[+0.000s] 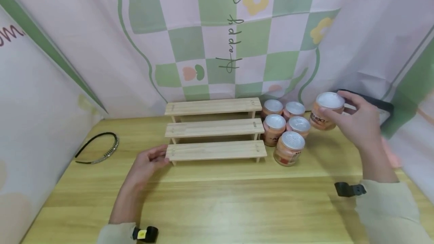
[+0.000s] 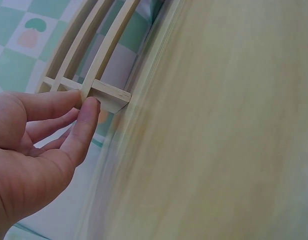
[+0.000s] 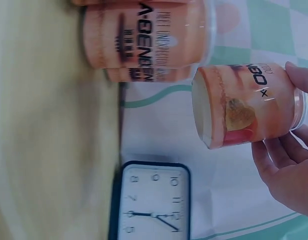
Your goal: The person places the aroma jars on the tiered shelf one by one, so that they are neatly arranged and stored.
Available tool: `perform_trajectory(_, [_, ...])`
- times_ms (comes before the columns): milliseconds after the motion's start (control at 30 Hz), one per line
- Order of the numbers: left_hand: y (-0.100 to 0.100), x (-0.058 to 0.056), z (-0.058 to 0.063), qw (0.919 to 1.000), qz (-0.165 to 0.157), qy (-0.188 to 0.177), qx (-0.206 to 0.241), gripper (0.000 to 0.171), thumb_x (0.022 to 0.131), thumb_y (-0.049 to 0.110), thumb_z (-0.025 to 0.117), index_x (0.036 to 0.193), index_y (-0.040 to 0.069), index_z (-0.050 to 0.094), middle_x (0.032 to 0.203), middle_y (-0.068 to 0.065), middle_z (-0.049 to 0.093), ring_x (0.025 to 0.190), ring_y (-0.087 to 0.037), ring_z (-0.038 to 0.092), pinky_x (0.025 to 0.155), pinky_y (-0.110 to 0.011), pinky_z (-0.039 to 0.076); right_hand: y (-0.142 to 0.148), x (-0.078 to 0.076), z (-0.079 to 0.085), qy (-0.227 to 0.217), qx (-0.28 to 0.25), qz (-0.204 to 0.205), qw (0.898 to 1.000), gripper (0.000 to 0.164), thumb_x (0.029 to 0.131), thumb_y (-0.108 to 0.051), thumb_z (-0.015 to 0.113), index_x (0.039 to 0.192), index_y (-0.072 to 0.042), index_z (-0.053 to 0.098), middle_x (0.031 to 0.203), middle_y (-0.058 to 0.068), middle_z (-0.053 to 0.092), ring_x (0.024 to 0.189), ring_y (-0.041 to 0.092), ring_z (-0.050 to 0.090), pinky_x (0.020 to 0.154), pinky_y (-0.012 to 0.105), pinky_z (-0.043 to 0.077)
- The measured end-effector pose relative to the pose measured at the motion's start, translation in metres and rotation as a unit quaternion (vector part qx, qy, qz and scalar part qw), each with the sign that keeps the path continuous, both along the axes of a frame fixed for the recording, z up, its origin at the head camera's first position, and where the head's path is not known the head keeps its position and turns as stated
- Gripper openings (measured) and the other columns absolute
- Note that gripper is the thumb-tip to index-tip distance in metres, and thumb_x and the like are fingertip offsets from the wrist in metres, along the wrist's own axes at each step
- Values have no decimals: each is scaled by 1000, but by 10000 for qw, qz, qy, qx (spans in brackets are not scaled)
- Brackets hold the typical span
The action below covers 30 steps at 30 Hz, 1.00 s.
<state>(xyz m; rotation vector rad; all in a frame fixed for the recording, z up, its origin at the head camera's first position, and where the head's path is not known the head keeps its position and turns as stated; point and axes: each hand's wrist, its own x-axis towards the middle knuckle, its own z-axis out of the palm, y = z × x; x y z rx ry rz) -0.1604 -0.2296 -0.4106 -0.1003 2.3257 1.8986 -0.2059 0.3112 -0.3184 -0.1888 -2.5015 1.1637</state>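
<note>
Holds an orange jar above the table, clamped near its top between the thumb and fingers of the right hand. To the left of those fingers, five similar jars in a cluster; behind the same fingers, a clock. With the left hand, pinches the left end of a three-tier wooden stand between thumb and forefinger, with the boards running rightward from these fingertips. Well left of them, a black headband.
</note>
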Motion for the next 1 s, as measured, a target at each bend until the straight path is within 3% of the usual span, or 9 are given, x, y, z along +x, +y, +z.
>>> perform_trajectory(167, [0,-1,0,10000,5,15,37,53,92,-5,66,143,-3,52,134,-24,60,110,-26,62,89,-25,53,-7,1,10,190,-249,11,9995,73,85,-32,83,146,-4,53,144,20,52,90,-7,54,67,5,48])
perform_trajectory(300, [0,-1,0,10000,-31,42,24,52,93,-5,66,143,-4,52,134,-24,60,111,-27,61,89,-25,53,-16,0,14,181,-265,133,9994,72,85,-31,84,145,-5,55,144,21,52,85,-14,51,66,5,48])
perform_trajectory(400, [-1,-2,-2,10000,-21,44,14,52,93,-5,66,143,-4,52,134,-24,60,112,-27,61,89,-24,53,-24,-2,13,265,-172,329,9990,71,85,-30,84,144,-4,56,140,21,54,87,-14,52,67,4,47])
perform_trajectory(533, [-1,-2,-2,10000,-22,32,15,53,92,-5,66,143,-4,52,134,-24,60,112,-27,62,90,-24,53,-38,-4,11,516,-136,606,9967,65,84,-25,84,140,-2,60,127,9,59,89,-11,55,68,4,46])
perform_trajectory(767, [-1,-3,-1,10000,-84,29,-29,52,93,-4,66,143,-4,52,134,-24,60,114,-29,61,90,-24,52,-56,-6,13,501,-205,1123,9922,63,86,-25,83,139,-2,59,131,20,59,90,-11,57,69,7,48])
perform_trajectory(1000, [-2,-2,0,9999,-123,-17,-86,53,94,-3,66,145,-4,50,135,-24,59,117,-31,60,90,-24,52,-77,-8,12,407,-202,1355,9897,64,86,-30,83,140,-4,60,135,17,60,101,5,60,77,8,48])
